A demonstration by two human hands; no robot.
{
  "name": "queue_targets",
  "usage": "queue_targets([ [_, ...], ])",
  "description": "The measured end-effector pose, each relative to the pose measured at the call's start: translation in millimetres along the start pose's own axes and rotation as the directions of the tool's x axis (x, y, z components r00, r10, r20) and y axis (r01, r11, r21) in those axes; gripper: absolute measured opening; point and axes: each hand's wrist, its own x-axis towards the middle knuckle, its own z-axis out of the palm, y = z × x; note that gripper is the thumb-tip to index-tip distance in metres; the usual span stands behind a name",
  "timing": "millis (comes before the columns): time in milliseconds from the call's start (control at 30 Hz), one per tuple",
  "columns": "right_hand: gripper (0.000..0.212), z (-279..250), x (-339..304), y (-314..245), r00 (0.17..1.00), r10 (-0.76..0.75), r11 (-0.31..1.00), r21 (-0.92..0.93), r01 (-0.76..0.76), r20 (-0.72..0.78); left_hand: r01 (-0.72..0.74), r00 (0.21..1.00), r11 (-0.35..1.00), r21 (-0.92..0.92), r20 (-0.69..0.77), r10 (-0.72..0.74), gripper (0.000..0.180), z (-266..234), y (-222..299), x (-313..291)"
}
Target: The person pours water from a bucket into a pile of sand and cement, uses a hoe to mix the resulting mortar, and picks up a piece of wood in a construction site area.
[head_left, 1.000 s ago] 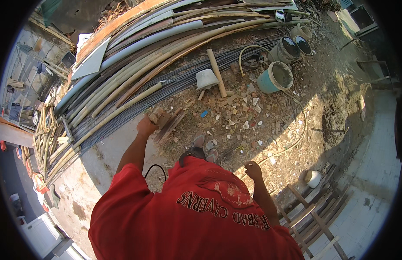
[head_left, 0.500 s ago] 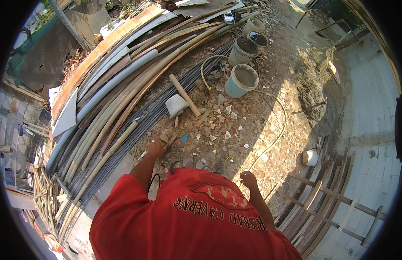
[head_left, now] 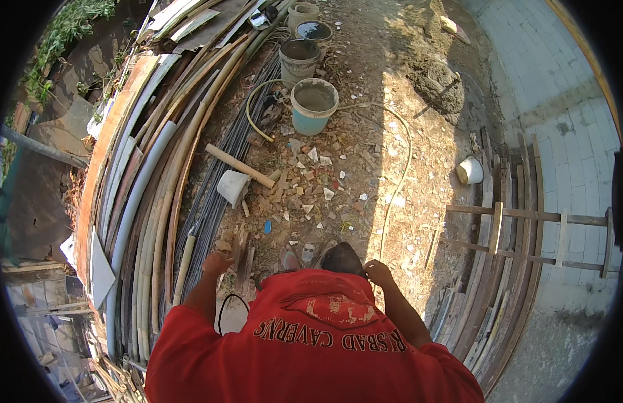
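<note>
At the left of my body my left hand [head_left: 217,264] is closed, with a small brown lump [head_left: 223,246] just beyond its fingers; whether it holds the lump I cannot make out. My right hand [head_left: 377,272] has curled fingers at the right edge of a dark rounded thing [head_left: 343,258] in front of my red shirt [head_left: 325,363]. What the dark thing is, and whether the hand grips it, does not show clearly. Beside the left hand lie short wooden boards [head_left: 243,258] and the end of a long pale pole [head_left: 185,265].
Ahead stand several buckets, the nearest turquoise [head_left: 313,111]. A hose [head_left: 407,151] winds over rubble-strewn ground. Long boards and pipes [head_left: 150,178] and thin rods [head_left: 211,188] fill the left. A pale block-shaped thing [head_left: 232,188] lies by a wooden log [head_left: 239,165]. At right, a wooden ladder-like frame [head_left: 526,215] crosses planks.
My view has swung left to right, so the buckets and wood pile sit farther left. My left hand is lower and nearer my body. The dark rounded thing now shows beside my right hand.
</note>
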Motion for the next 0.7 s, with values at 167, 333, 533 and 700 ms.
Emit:
queue_targets([
  [167,0.020,24,-26,54,0.983,0.183,0.981,0.070,-0.181,-0.020,0.143,0.989,0.989,-0.024,-0.033,-0.143,0.071,-33,50,-35],
  [333,0.025,37,-26,153,0.951,0.058,0.949,-0.313,0.042,0.304,0.243,0.969,0.967,-0.081,-0.026,-0.246,0.071,-23,47,-49],
  [533,0.026,-131,52,119,0.916,0.381,0.860,0.313,-0.402,0.127,0.398,0.892,0.889,-0.227,-0.131,-0.433,0.073,46,-6,-83],
  [700,0.014,-219,130,159,0.952,0.299,0.750,0.631,-0.198,-0.057,0.353,0.873,0.844,-0.404,-0.183,-0.453,0.068,39,-23,-121],
])
